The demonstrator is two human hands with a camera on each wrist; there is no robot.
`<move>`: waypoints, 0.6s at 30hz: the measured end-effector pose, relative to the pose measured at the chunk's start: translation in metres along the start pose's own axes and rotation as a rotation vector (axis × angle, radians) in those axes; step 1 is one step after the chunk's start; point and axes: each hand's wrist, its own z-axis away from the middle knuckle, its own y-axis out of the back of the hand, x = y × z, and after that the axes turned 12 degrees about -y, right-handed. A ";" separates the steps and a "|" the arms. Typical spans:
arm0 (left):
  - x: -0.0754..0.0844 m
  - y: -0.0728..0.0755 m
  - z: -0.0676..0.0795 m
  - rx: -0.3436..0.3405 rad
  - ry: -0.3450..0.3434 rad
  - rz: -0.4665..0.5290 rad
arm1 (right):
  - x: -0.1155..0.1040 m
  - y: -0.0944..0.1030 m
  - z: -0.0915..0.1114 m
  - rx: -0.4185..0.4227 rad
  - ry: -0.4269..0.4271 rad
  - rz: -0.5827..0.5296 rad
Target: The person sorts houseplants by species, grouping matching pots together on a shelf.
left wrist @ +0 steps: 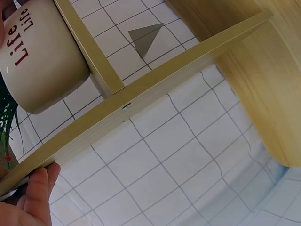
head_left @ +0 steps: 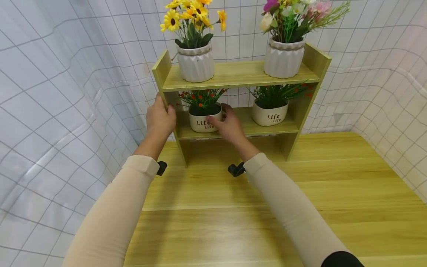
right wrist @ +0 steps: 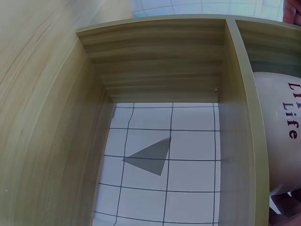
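A light wooden shelf (head_left: 238,70) stands on the table, two tiers of potted flowers on it. My left hand (head_left: 159,116) grips its left side panel, the fingers at the panel's outer face in the left wrist view. On the middle tier sits a cream oval flowerpot (head_left: 196,123) marked "Life", with small red flowers. My right hand (head_left: 231,125) holds that flowerpot by its right side, thumb across the front. In the right wrist view the flowerpot (right wrist: 280,136) is cut off by the frame edge, and little of the hand shows.
A matching "Life" flowerpot (head_left: 270,115) sits right on the middle tier. On top stand a white ribbed pot (head_left: 196,65) of yellow flowers and another white pot (head_left: 283,59) of mixed flowers. A white grid-patterned curtain (head_left: 373,85) surrounds the wooden table (head_left: 350,185).
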 end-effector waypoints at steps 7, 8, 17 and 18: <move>0.002 0.000 0.000 -0.008 -0.011 0.021 | -0.001 0.002 -0.002 0.013 -0.001 0.012; 0.002 -0.001 0.000 -0.003 -0.018 0.022 | -0.001 0.002 -0.002 0.018 -0.001 0.016; -0.015 -0.011 0.032 0.018 -0.077 0.208 | 0.005 0.006 0.017 0.116 0.015 0.058; -0.018 -0.014 0.039 0.020 -0.063 0.243 | 0.006 0.009 0.023 0.125 0.028 0.070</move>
